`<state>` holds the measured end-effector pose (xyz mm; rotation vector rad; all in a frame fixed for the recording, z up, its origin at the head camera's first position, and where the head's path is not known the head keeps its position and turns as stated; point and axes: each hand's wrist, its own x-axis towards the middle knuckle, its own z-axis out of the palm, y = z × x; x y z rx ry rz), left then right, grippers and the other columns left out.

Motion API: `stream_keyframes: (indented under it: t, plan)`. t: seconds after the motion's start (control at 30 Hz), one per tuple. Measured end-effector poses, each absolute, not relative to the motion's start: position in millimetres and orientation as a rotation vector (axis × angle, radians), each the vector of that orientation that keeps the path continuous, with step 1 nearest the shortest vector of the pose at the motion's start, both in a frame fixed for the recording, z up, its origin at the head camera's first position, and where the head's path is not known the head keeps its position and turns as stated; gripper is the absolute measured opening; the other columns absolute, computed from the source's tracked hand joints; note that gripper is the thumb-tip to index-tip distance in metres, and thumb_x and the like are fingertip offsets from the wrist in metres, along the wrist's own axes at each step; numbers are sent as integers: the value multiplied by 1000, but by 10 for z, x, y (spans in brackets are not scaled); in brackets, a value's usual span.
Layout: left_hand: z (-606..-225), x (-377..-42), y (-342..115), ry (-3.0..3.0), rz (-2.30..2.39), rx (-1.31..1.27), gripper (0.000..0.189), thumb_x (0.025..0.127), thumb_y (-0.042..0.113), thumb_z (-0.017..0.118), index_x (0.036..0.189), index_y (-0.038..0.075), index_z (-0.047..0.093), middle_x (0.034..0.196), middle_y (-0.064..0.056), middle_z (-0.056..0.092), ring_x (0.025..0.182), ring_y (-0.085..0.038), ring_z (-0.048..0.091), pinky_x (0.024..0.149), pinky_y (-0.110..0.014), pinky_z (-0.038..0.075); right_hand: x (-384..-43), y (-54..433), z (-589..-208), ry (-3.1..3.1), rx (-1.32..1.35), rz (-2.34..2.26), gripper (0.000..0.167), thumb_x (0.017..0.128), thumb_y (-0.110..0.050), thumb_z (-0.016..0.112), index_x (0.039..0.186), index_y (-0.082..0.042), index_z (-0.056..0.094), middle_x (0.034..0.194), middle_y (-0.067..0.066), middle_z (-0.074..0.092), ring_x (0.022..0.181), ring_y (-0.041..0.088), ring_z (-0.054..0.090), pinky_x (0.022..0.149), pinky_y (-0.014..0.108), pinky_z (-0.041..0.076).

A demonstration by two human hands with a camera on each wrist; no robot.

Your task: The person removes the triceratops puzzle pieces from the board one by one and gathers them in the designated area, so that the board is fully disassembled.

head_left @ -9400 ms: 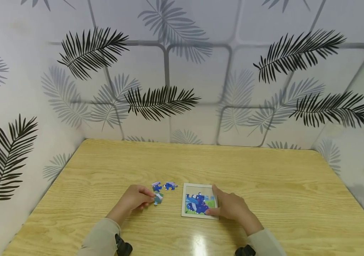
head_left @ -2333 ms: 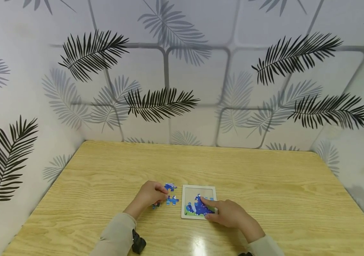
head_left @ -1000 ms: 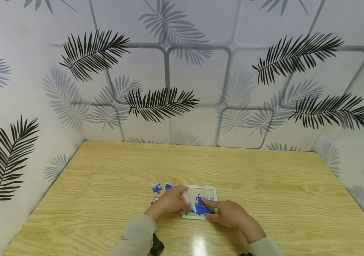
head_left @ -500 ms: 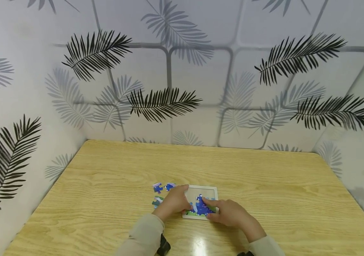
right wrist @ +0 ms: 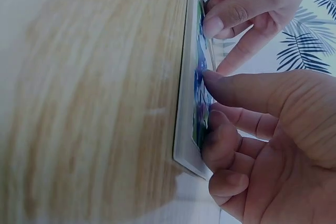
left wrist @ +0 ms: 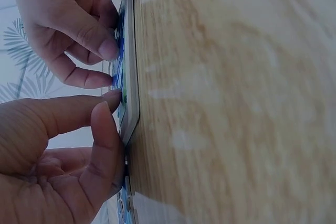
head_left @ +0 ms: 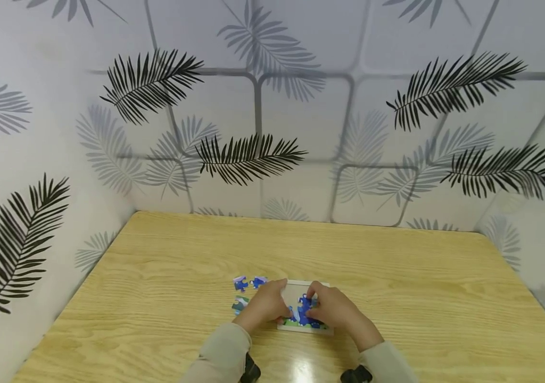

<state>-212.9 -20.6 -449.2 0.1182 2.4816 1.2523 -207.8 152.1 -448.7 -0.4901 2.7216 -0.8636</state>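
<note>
We're finding the blue-and-green jigsaw [head_left: 302, 317] lying in its pale square tray [head_left: 301, 330], left hand [head_left: 266, 304] touching its left part, right hand [head_left: 336, 308] its right; whether fingers are pinching, we cannot tell.

A pale square puzzle frame [head_left: 296, 329] lies on the wooden desk [head_left: 397, 266], midway between its left and right edges and well in from its far edge. The left hand [head_left: 267, 303] grips the frame's left side; the right hand [head_left: 333, 306] pinches blue pieces [head_left: 303, 315] inside it. Toward the desk's left edge lie two blue-and-lilac pieces [head_left: 240, 284], with a green-and-white piece [head_left: 239, 305] nearer the wearer.
</note>
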Motion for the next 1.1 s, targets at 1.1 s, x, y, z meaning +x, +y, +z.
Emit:
stream_keyframes:
  t: [1.1]
  plan:
    - [-4480, -2143, -196, 2488, 1230, 86, 74, 73, -6, 75, 140, -1, 43, 126, -21, 51, 47, -13, 51, 44, -22, 44, -2083, 1516, -4508, 2752, -473, -893, 27, 82, -11, 73, 94, -10, 48, 61, 0, 45, 52, 12, 39, 49, 24, 31]
